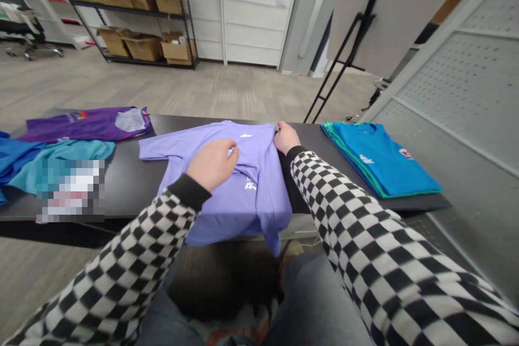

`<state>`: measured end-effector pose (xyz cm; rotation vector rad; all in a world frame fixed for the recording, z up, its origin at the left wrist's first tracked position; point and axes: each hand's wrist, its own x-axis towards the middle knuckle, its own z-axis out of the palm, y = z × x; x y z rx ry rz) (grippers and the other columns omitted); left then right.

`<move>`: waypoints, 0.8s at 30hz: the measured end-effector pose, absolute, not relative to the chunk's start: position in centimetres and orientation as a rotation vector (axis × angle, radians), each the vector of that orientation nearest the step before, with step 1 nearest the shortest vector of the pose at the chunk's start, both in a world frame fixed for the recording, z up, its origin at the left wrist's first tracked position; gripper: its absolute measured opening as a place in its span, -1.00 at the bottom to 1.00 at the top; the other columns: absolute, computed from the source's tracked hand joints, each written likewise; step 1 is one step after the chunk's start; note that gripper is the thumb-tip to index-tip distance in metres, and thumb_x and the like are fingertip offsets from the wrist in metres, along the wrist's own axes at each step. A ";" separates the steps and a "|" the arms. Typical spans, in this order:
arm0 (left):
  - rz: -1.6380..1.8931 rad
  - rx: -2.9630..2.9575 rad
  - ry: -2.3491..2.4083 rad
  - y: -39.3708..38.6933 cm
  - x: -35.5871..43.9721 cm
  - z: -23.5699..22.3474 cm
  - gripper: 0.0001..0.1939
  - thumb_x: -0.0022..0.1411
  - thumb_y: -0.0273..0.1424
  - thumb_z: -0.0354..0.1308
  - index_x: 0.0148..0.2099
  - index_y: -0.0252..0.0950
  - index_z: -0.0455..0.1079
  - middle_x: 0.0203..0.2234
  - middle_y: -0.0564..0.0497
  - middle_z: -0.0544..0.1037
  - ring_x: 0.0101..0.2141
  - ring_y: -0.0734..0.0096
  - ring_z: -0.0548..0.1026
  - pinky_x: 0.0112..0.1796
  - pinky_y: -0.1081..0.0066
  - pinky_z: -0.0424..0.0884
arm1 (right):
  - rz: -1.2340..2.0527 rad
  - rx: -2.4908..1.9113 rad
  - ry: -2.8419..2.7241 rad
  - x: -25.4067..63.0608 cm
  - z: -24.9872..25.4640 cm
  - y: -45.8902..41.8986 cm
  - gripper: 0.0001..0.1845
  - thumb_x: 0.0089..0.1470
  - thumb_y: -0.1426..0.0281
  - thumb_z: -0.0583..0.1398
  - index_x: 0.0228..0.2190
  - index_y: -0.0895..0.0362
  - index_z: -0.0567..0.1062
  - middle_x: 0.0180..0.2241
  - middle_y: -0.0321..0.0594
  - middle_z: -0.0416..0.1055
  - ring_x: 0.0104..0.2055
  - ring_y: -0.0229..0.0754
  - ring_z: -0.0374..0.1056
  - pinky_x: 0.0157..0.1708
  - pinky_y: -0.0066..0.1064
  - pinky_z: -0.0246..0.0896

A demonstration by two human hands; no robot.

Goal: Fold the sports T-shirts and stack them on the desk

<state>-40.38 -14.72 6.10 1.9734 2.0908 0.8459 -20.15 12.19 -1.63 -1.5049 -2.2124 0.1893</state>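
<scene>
Beyond, a cardboard box (175,54) holds white items (177,40) — right grip (287,138) pinching the lavender shirt (227,211), left grip (212,165) unclear.

Cardboard boxes (143,47) on a black rack (130,10), office chair (20,27), perforated grey panel (454,81)

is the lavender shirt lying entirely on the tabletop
No, the lower part of the lavender shirt hangs over the near edge of the black table.
</scene>
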 end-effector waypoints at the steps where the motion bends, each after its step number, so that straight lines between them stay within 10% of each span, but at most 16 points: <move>1: 0.684 1.950 2.259 -12.8 -41.4 5.9 -0.62 0.58 -0.23 0.06 0.09 -0.35 0.61 0.06 -0.34 0.68 0.10 -0.13 0.59 0.17 0.08 0.40 | 0.186 -1.509 -2.221 -20.2 -1.5 12.1 -0.40 0.40 0.33 0.05 0.33 0.20 0.55 0.26 0.18 0.60 0.29 0.31 0.52 0.36 0.13 0.33; 5: 0.248 1.815 2.493 -8.1 -44.4 4.0 -0.45 0.55 -0.07 0.10 0.19 -0.46 0.56 0.20 -0.53 0.58 0.20 -0.36 0.51 0.18 -0.07 0.41 | 0.147 -1.514 -2.253 -20.4 -1.3 11.7 -0.46 0.47 0.32 -0.01 0.23 0.15 0.61 0.18 0.18 0.64 0.24 0.30 0.53 0.32 0.11 0.34; 13: 0.378 1.837 2.356 -6.7 -46.6 3.6 -0.71 0.54 -0.22 0.09 -0.05 -0.28 0.55 -0.10 -0.25 0.71 -0.07 -0.01 0.64 -0.02 0.18 0.50 | 0.092 -1.571 -2.323 -20.6 -1.3 11.8 -0.51 0.51 0.34 -0.05 0.12 0.13 0.62 0.17 0.20 0.62 0.21 0.30 0.50 0.28 0.08 0.29; 24: 0.192 1.837 2.463 -7.3 -48.6 3.0 -0.69 0.50 -0.22 0.09 0.07 -0.21 0.60 -0.01 -0.25 0.74 0.08 -0.13 0.67 0.11 0.07 0.53 | 0.108 -1.540 -2.285 -20.8 -1.0 11.2 -0.51 0.47 0.39 -0.03 0.12 0.16 0.63 0.15 0.23 0.63 0.22 0.31 0.52 0.29 0.13 0.33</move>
